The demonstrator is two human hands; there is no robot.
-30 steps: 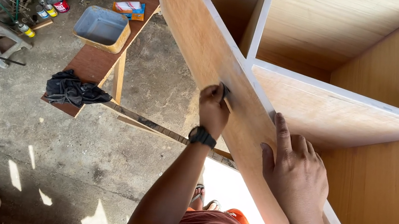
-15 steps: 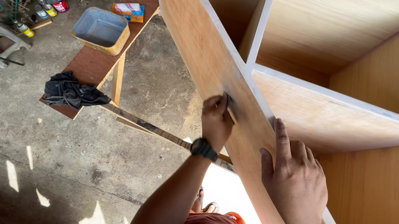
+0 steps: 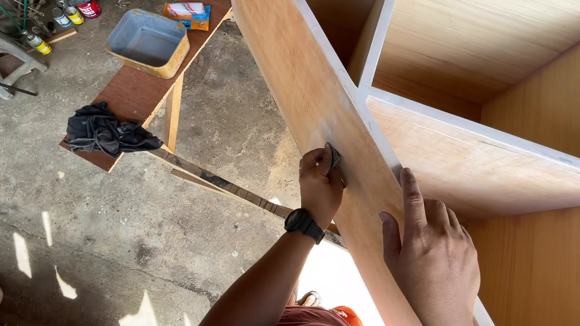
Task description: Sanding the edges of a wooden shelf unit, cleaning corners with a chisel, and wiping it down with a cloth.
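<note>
A large plywood cabinet [image 3: 423, 106] fills the upper right and centre of the frame, its pale wooden outer side panel running diagonally from the top centre down to the lower right. Its open face shows warm brown compartments split by whitish-edged dividers that meet near the centre right. A small dark scrap, seemingly sandpaper [image 3: 334, 156], is pressed flat against the outer panel near the frame's centre, pinched at the fingertips, too small to make out in detail.
</note>
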